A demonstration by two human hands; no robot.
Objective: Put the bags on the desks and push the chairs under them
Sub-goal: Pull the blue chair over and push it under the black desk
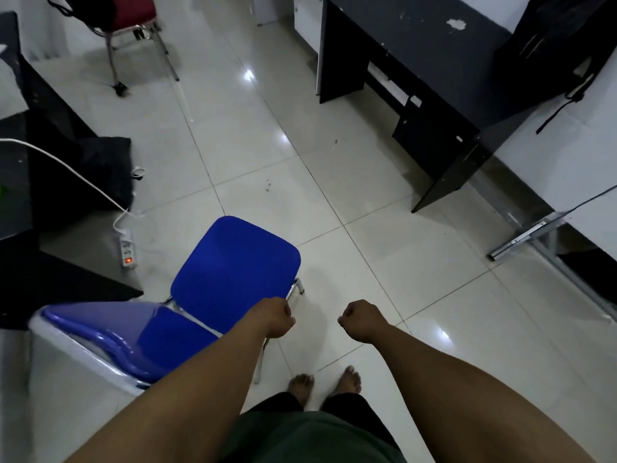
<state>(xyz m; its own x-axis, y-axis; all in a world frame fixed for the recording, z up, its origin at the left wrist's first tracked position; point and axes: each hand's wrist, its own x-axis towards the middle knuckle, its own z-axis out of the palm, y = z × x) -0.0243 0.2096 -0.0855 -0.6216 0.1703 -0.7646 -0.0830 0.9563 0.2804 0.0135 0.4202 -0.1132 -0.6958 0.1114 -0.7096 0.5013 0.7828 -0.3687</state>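
Note:
A blue chair point(233, 269) with a chrome frame stands on the tiled floor in front of me, its backrest point(133, 332) at the lower left. My left hand point(272, 317) is curled into a fist over the seat's near right corner and holds nothing. My right hand point(362, 320) is also a fist, over bare floor to the right of the chair. A black bag point(551, 41) lies on the dark desk point(434, 51) at the upper right. Another black bag point(107, 168) sits on the floor by the dark desk point(50, 279) at the left.
A red chair point(133, 15) with a dark bag on it stands at the far upper left. A white power strip point(128, 252) and cable lie on the floor left of the blue chair. A white desk point(567, 168) with a metal leg is at the right. My bare feet point(325, 385) are below.

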